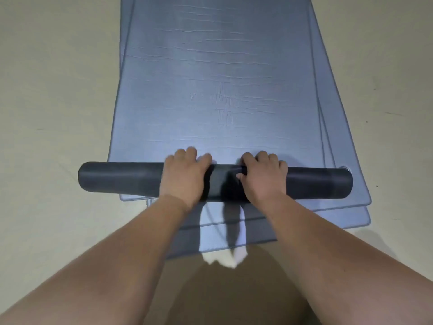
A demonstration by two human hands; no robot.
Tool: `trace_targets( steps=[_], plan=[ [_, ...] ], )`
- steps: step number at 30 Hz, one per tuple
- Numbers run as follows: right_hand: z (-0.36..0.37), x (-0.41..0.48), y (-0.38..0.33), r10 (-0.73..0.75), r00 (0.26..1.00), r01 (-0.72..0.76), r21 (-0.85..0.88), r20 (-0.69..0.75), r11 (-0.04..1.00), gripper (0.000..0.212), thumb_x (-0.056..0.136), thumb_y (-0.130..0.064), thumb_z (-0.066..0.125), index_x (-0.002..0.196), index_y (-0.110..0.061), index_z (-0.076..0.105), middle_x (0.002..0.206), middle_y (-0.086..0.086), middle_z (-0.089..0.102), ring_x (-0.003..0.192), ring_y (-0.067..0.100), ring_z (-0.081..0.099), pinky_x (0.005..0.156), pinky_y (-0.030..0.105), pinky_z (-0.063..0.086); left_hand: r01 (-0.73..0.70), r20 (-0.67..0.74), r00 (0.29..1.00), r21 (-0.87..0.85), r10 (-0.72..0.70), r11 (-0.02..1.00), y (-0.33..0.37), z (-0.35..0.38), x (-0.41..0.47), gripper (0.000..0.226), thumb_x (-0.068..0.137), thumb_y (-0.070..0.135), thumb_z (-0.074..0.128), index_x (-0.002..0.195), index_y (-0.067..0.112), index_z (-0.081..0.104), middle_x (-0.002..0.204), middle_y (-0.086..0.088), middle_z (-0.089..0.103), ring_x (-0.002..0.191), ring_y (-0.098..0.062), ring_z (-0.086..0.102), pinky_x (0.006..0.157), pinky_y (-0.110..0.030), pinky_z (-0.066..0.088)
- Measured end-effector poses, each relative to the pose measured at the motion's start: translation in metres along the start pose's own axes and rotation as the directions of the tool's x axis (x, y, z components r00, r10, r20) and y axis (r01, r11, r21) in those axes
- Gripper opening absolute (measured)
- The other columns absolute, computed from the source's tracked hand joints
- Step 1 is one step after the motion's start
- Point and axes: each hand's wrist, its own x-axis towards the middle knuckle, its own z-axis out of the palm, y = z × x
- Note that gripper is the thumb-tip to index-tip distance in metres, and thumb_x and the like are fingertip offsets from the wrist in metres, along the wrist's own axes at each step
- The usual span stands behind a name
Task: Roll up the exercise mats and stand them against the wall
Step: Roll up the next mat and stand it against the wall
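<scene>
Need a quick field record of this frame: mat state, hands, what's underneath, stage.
top mat: partly rolled, far part flat
roll: dark, lies crosswise at the near end
left hand: on the roll near its middle, fingers curled over the far side
right hand: same grip, beside the left
mats below: at least two more, flat, edges offset
floor: pale, the stack lies on it
stage: rolling begun; no mat standing in view
</scene>
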Motion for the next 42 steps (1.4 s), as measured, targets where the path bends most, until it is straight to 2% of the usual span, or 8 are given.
trace_targets(
  steps=[11, 14, 19, 25, 30, 34, 38, 42],
  plan=[
    [0.009, 0.001, -0.002, -0.038, 0.985, 0.029, -0.055, -0.17, 0.998, 0.024, 0.089, -0.035, 0.074, 0.106, -0.019, 0.071, 0.115, 0.009, 0.056, 0.109, 0.035, 0.049, 0.106, 0.055, 0.033, -0.099, 0.162, 0.981, -0.05, 0.105, 0.994, -0.017, 0.031, -0.024, 0.078, 0.052, 0.017, 0.09, 0.127, 0.014, 0.069, 0.124, -0.016, 0.068, 0.106, -0.038, 0.064, 0.102, -0.056, 0.046],
    [0.02, -0.018, -0.003, -0.13, 0.961, 0.119, -0.06, -0.243, 0.991, 0.038, 0.088, -0.044, 0.072, 0.115, -0.018, 0.071, 0.118, 0.012, 0.061, 0.111, 0.037, 0.053, 0.103, 0.054, 0.034, -0.105, 0.255, 0.958, -0.108, 0.13, 0.989, -0.025, 0.02, -0.007, 0.073, 0.081, 0.035, 0.077, 0.148, 0.024, 0.05, 0.145, -0.006, 0.055, 0.128, -0.032, 0.05, 0.115, -0.045, 0.032],
    [0.012, -0.014, 0.002, -0.244, 0.97, 0.244, -0.053, 0.009, 0.968, 0.096, 0.063, -0.082, 0.065, 0.143, -0.03, 0.058, 0.136, 0.011, 0.06, 0.133, 0.04, 0.049, 0.118, 0.062, 0.018, -0.079, 0.38, 0.912, -0.207, 0.155, 0.975, -0.036, 0.002, 0.025, 0.06, 0.084, 0.037, 0.072, 0.141, 0.03, 0.053, 0.126, 0.002, 0.066, 0.116, -0.028, 0.048, 0.099, -0.041, 0.044],
    [-0.013, 0.005, -0.006, -0.268, 0.945, 0.278, -0.03, 0.188, 0.96, 0.071, 0.096, -0.053, 0.063, 0.158, -0.04, 0.031, 0.155, 0.001, 0.045, 0.147, 0.032, 0.031, 0.124, 0.061, 0.008, -0.01, 0.456, 0.875, -0.321, 0.163, 0.947, -0.043, -0.01, 0.036, 0.052, 0.087, 0.031, 0.069, 0.137, 0.03, 0.054, 0.113, -0.006, 0.067, 0.113, -0.029, 0.053, 0.095, -0.04, 0.047],
    [-0.042, 0.014, 0.013, -0.35, 0.868, 0.292, 0.206, 0.353, 0.934, 0.043, 0.09, -0.049, 0.072, 0.131, -0.038, 0.061, 0.109, -0.007, 0.067, 0.107, 0.023, 0.059, 0.096, 0.041, 0.045, 0.087, 0.633, 0.748, -0.395, 0.202, 0.914, -0.046, -0.03, 0.042, 0.056, 0.096, 0.035, 0.067, 0.147, 0.031, 0.044, 0.133, 0.006, 0.06, 0.125, -0.022, 0.054, 0.101, -0.033, 0.04],
    [-0.047, 0.01, 0.025, -0.372, 0.782, 0.226, 0.329, 0.5, 0.917, 0.049, 0.088, -0.049, 0.077, 0.133, -0.038, 0.062, 0.12, -0.009, 0.064, 0.108, 0.016, 0.056, 0.09, 0.033, 0.043, 0.273, 0.74, 0.621, -0.513, 0.259, 0.814, -0.039, -0.028, 0.035, 0.033, 0.096, 0.031, 0.068, 0.126, 0.039, 0.056, 0.119, 0.015, 0.064, 0.114, -0.013, 0.059, 0.103, -0.033, 0.043],
    [-0.032, 0.013, 0.03, -0.296, 0.865, 0.122, 0.401, 0.406, 0.908, 0.043, 0.085, -0.053, 0.079, 0.123, -0.039, 0.064, 0.114, -0.009, 0.065, 0.11, 0.02, 0.06, 0.095, 0.037, 0.048, 0.209, 0.588, 0.8, -0.462, 0.121, 0.862, -0.041, -0.013, 0.025, 0.052, 0.094, 0.043, 0.067, 0.142, 0.038, 0.049, 0.137, 0.007, 0.058, 0.127, -0.02, 0.053, 0.109, -0.04, 0.04],
    [-0.033, 0.019, 0.021, -0.15, 0.975, 0.124, 0.16, 0.165, 0.979, 0.057, 0.086, -0.066, 0.07, 0.136, -0.043, 0.055, 0.132, -0.006, 0.062, 0.135, 0.027, 0.045, 0.118, 0.064, 0.022, -0.006, -0.028, 1.0, -0.156, 0.002, 0.988, -0.022, -0.013, 0.014, 0.021, 0.085, 0.034, 0.074, 0.101, 0.021, 0.072, 0.1, -0.005, 0.064, 0.094, -0.036, 0.059, 0.077, -0.044, 0.046]
  ],
)
